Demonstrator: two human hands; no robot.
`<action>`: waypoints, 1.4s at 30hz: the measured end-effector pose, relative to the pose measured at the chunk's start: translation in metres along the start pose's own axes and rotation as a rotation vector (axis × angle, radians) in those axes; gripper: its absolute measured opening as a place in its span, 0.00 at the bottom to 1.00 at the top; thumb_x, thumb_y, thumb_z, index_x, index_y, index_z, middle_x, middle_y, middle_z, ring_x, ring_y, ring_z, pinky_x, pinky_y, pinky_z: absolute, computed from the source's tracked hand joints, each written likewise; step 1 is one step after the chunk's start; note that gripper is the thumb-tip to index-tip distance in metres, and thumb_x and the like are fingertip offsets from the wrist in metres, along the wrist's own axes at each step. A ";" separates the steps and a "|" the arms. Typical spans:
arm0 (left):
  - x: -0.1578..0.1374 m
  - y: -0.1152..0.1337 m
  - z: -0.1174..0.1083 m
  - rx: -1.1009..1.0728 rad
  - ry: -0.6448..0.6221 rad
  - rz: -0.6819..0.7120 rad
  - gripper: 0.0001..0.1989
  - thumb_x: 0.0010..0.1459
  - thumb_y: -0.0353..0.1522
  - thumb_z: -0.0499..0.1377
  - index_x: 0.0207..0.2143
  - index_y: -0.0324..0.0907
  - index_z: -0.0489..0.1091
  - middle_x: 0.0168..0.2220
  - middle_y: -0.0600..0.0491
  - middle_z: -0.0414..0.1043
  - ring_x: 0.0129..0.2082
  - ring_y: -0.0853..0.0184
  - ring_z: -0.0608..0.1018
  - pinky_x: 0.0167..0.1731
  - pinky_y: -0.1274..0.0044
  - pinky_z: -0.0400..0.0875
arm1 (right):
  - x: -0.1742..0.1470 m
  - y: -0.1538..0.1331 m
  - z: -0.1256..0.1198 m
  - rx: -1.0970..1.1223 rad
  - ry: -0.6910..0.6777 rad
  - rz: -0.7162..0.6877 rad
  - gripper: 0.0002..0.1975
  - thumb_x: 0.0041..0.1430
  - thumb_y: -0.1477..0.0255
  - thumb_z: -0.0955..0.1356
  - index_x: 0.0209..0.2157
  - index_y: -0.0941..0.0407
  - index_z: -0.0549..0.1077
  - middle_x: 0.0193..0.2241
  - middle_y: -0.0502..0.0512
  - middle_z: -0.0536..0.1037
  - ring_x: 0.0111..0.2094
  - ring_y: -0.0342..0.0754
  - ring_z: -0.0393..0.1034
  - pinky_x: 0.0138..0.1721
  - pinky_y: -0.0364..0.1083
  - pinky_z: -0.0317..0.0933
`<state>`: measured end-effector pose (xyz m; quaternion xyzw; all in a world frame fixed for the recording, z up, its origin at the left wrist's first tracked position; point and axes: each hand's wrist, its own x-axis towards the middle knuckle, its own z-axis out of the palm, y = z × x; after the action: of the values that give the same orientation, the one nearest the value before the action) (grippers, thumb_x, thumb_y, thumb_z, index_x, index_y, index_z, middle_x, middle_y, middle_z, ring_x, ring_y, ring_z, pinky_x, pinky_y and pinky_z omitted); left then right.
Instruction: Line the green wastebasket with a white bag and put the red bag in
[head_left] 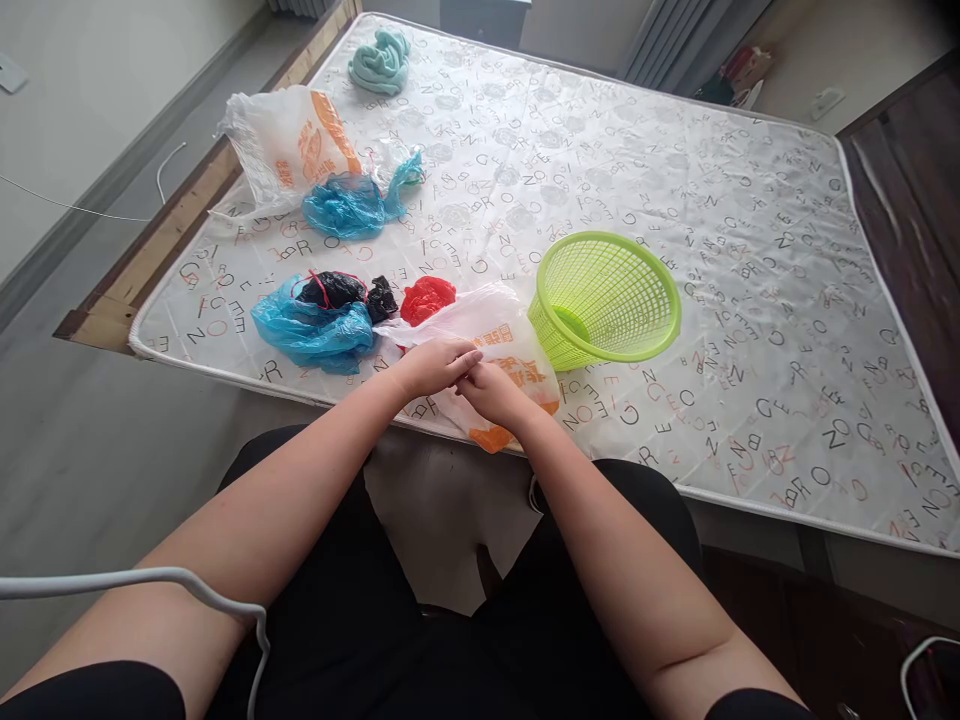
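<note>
My left hand [442, 362] and my right hand [489, 388] are clasped together at the near edge of the mattress. The left fingers lie over the right ones, both hands are closed, and nothing shows in them. Under and around them spreads a white plastic bag [525, 345] with orange print. Just behind it sits a crumpled red plastic bag [427, 298]. Left of my hands lie a blue plastic bag [311, 335] and a black plastic bag [334, 288] with a red strip. A green plastic basket [615, 300] tilts toward the right, close beside the white bag.
The letter-printed mattress [750, 300] rests on a wooden frame [172, 215]. Farther back left are another white bag [289, 145] with orange print, another blue bag [345, 207] and a bunched teal cloth [380, 62]. A white cable [172, 578] crosses my left arm.
</note>
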<state>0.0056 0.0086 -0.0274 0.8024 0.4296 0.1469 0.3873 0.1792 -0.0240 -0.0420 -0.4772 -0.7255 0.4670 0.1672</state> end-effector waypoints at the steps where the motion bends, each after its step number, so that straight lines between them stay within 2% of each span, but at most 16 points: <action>1: 0.000 0.000 0.000 0.011 0.005 -0.021 0.27 0.74 0.48 0.45 0.35 0.42 0.75 0.32 0.50 0.78 0.36 0.60 0.79 0.39 0.70 0.68 | 0.000 0.000 0.000 -0.006 0.000 -0.005 0.12 0.70 0.72 0.64 0.38 0.57 0.78 0.41 0.59 0.84 0.42 0.51 0.78 0.46 0.49 0.68; 6: 0.003 -0.008 -0.003 0.124 0.104 -0.207 0.25 0.73 0.46 0.46 0.39 0.42 0.77 0.32 0.49 0.79 0.37 0.58 0.79 0.39 0.70 0.68 | 0.001 -0.003 -0.003 0.024 0.002 -0.076 0.11 0.69 0.75 0.63 0.42 0.56 0.79 0.43 0.58 0.84 0.44 0.50 0.77 0.49 0.49 0.68; 9: 0.004 -0.013 -0.004 0.150 0.081 -0.254 0.24 0.73 0.46 0.47 0.37 0.42 0.76 0.33 0.48 0.79 0.36 0.59 0.78 0.38 0.71 0.67 | 0.001 -0.004 -0.004 0.048 -0.005 -0.088 0.12 0.70 0.74 0.63 0.43 0.56 0.79 0.44 0.58 0.84 0.46 0.49 0.77 0.51 0.49 0.67; 13: 0.004 -0.018 -0.001 0.162 0.056 -0.257 0.24 0.73 0.45 0.47 0.32 0.42 0.74 0.32 0.48 0.79 0.34 0.61 0.77 0.35 0.72 0.66 | 0.002 -0.001 -0.003 -0.003 -0.009 -0.068 0.12 0.70 0.74 0.63 0.44 0.56 0.79 0.45 0.57 0.84 0.46 0.50 0.77 0.50 0.49 0.67; 18: 0.007 -0.021 0.003 0.055 0.001 -0.269 0.24 0.73 0.45 0.47 0.34 0.42 0.74 0.31 0.50 0.79 0.31 0.63 0.78 0.33 0.73 0.66 | 0.003 0.004 0.000 -0.021 -0.015 -0.054 0.12 0.70 0.75 0.63 0.43 0.56 0.79 0.46 0.58 0.84 0.47 0.50 0.77 0.50 0.49 0.67; 22: 0.008 -0.017 0.003 0.061 0.005 -0.250 0.23 0.73 0.44 0.47 0.33 0.42 0.73 0.32 0.50 0.79 0.32 0.62 0.78 0.34 0.73 0.66 | 0.003 0.004 0.000 -0.017 -0.008 -0.054 0.12 0.71 0.74 0.63 0.43 0.56 0.79 0.45 0.58 0.84 0.46 0.49 0.77 0.49 0.48 0.67; 29: 0.006 -0.006 0.002 0.054 -0.086 -0.306 0.21 0.75 0.43 0.45 0.34 0.43 0.69 0.22 0.54 0.74 0.25 0.63 0.78 0.30 0.72 0.65 | 0.001 0.000 -0.003 -0.026 -0.035 -0.055 0.12 0.70 0.74 0.63 0.39 0.56 0.79 0.41 0.55 0.84 0.42 0.48 0.76 0.46 0.47 0.65; 42: 0.005 -0.004 -0.001 0.064 -0.102 -0.292 0.20 0.74 0.43 0.45 0.34 0.44 0.68 0.23 0.53 0.76 0.24 0.63 0.78 0.30 0.72 0.66 | 0.001 0.002 -0.002 -0.026 -0.029 -0.078 0.13 0.70 0.75 0.63 0.39 0.55 0.79 0.41 0.55 0.84 0.43 0.48 0.76 0.46 0.46 0.65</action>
<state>0.0059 0.0148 -0.0299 0.7498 0.5259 0.0340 0.4000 0.1806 -0.0218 -0.0431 -0.4437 -0.7518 0.4577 0.1686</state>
